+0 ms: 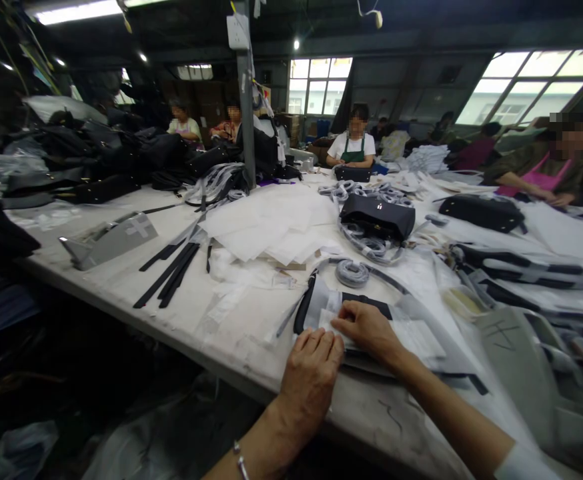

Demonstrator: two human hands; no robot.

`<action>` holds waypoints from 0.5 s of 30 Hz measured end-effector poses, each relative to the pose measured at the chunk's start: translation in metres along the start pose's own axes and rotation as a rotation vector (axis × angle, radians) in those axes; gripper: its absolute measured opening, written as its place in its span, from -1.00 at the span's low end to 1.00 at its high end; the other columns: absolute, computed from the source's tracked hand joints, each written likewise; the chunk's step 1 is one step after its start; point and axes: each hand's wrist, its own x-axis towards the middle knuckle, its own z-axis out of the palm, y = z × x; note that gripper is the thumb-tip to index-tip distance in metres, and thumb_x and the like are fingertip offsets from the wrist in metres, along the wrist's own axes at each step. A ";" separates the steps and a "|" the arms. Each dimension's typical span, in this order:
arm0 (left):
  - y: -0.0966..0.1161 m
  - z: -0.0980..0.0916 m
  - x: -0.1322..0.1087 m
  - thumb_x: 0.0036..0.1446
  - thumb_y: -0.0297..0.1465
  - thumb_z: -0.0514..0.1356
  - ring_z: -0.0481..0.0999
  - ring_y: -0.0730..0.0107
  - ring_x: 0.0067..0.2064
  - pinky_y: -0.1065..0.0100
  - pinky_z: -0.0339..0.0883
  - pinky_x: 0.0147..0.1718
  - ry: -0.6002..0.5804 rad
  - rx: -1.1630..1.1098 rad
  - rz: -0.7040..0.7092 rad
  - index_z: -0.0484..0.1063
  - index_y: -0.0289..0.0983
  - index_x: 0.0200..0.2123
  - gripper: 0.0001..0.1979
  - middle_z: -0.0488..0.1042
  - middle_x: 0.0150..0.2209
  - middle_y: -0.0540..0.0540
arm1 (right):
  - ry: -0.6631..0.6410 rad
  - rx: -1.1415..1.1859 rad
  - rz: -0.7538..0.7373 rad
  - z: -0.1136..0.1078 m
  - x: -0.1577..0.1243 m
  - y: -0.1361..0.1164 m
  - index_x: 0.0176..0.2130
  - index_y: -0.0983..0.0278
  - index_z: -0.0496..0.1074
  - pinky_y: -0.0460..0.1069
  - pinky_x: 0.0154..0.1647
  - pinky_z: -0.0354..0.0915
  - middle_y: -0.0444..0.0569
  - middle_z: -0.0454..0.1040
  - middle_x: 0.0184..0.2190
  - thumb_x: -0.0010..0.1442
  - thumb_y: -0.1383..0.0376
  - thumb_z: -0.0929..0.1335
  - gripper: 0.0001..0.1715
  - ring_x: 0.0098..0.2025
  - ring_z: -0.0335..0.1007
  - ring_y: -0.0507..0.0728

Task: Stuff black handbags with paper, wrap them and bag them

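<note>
The left hand (314,370) lies palm down, its fingers close together and slightly bent, the tips at the near edge of the piece (372,301), black and grey, near the front of the surface (251,341). Whether those fingers grip anything, I can't tell. The right hand (367,328) is over the piece, fingers curled in toward the thumb at a small white sheet (327,319); the hand hides whether it is pinched. A white packet (421,339) lies on the piece, to the right of that hand.

Just beyond the piece sits a grey coil (352,272), and farther beyond it a black bag (377,219). Papers (271,220) spread beyond and left of the piece; black strips (179,275) lie well to its left. Right of it stands a marked grey panel (506,337). Far beyond it, a co-worker in a green apron (354,156) sits.
</note>
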 end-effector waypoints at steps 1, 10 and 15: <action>0.000 0.000 0.000 0.31 -0.55 0.02 0.45 0.22 0.07 0.16 0.23 0.15 -0.005 0.002 0.004 0.35 -0.31 0.10 -0.67 0.51 0.01 -0.14 | 0.033 -0.052 -0.017 -0.001 -0.002 -0.002 -0.42 0.24 0.46 -0.04 -0.34 0.11 -0.10 0.50 -0.43 0.16 0.25 0.39 -0.86 -0.37 0.37 0.10; -0.005 0.002 -0.001 0.25 -0.63 0.02 0.45 0.25 0.09 0.14 0.20 0.15 0.011 0.071 0.066 0.39 -0.29 0.10 -0.60 0.53 0.03 -0.11 | 0.077 -0.353 -0.308 -0.009 0.013 -0.004 -0.34 0.21 0.60 0.09 -0.09 0.11 0.00 0.58 -0.32 0.23 0.30 0.42 -0.88 -0.16 0.40 0.20; -0.017 0.001 0.002 0.23 -0.66 -0.06 0.42 0.11 0.15 0.01 0.08 0.22 0.000 0.123 0.170 0.43 -0.29 0.10 -0.53 0.51 0.08 -0.17 | 0.227 -0.431 -0.169 -0.042 0.002 0.014 -0.22 0.23 0.58 0.12 0.00 0.13 0.03 0.58 -0.19 0.26 0.25 0.40 -0.86 -0.04 0.37 0.24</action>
